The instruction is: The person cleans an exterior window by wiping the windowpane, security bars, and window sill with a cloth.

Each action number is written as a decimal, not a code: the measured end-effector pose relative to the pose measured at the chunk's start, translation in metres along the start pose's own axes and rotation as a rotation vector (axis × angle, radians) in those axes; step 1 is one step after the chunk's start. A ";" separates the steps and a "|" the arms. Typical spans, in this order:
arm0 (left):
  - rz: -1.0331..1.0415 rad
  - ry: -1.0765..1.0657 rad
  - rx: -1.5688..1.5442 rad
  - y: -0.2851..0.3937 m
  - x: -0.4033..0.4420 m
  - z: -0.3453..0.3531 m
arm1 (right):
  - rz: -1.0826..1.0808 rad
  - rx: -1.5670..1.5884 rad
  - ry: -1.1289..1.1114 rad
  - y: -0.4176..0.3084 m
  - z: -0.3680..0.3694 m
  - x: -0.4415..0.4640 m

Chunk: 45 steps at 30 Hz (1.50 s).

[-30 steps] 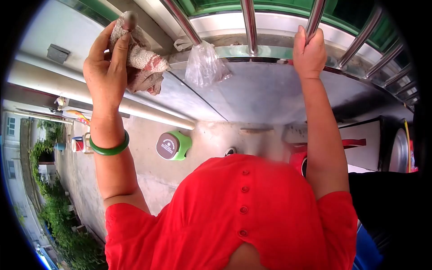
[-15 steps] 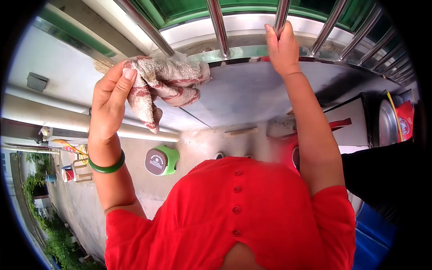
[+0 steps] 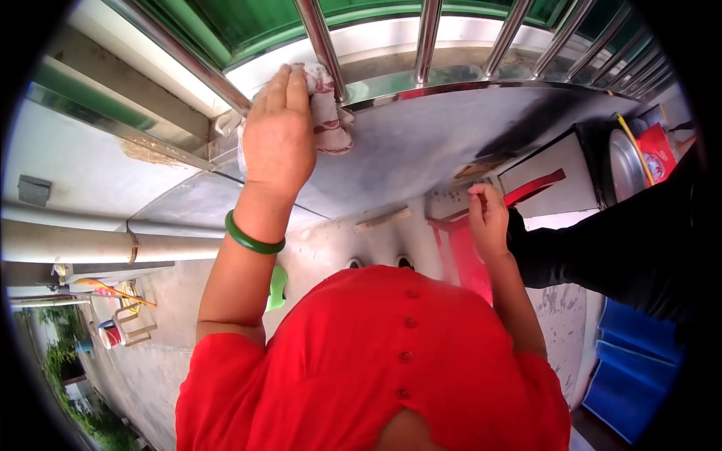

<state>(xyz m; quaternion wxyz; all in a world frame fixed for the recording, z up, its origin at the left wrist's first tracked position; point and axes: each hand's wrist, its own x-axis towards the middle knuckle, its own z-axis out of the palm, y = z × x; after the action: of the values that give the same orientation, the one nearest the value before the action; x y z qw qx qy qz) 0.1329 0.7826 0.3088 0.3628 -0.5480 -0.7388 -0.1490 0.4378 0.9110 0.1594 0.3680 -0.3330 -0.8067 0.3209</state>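
My left hand [image 3: 280, 135] presses a white and reddish cloth [image 3: 329, 113] against the metal rail at the foot of the window bars [image 3: 320, 45]. Its fingers lie together over the cloth, close to a bar. Partly hidden behind this hand is a clear plastic bag [image 3: 228, 124]. A green bangle [image 3: 254, 235] circles the left wrist. Lower on the right, my right hand [image 3: 489, 214] is off the bars, its fingers curled near a red chair [image 3: 466, 252]. Whether anything is between those fingers is too small to tell.
A person's dark-clothed limb [image 3: 602, 244] reaches in from the right beside my right hand. Beyond it are a metal basin [image 3: 626, 167] and blue material [image 3: 632, 368]. A green stool [image 3: 277, 288] is partly behind my left arm. Pipes [image 3: 98, 237] run along the left wall.
My left hand has moved right and spread the cloth onto the rail. My right hand has let go of the bar and dropped. The view has shifted, and the dark-clothed limb reaches further in.
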 end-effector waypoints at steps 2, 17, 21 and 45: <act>-0.053 -0.056 -0.055 0.004 -0.012 0.018 | 0.143 -0.045 -0.059 0.013 -0.005 -0.025; -0.550 -0.601 -0.961 0.072 -0.052 0.034 | 0.169 0.159 -0.070 0.021 -0.010 -0.023; -0.470 -0.220 -0.968 0.068 0.028 -0.052 | 0.299 0.208 -0.022 0.049 -0.027 -0.056; 0.197 0.005 -0.338 0.117 0.017 0.024 | 0.310 -0.106 -0.116 0.072 -0.065 -0.141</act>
<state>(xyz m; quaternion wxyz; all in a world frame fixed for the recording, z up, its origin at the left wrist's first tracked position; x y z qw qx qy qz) 0.2295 0.8506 0.2832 0.2801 -0.6707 -0.6451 -0.2359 0.5834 0.8613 0.0846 0.2489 -0.4534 -0.7813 0.3494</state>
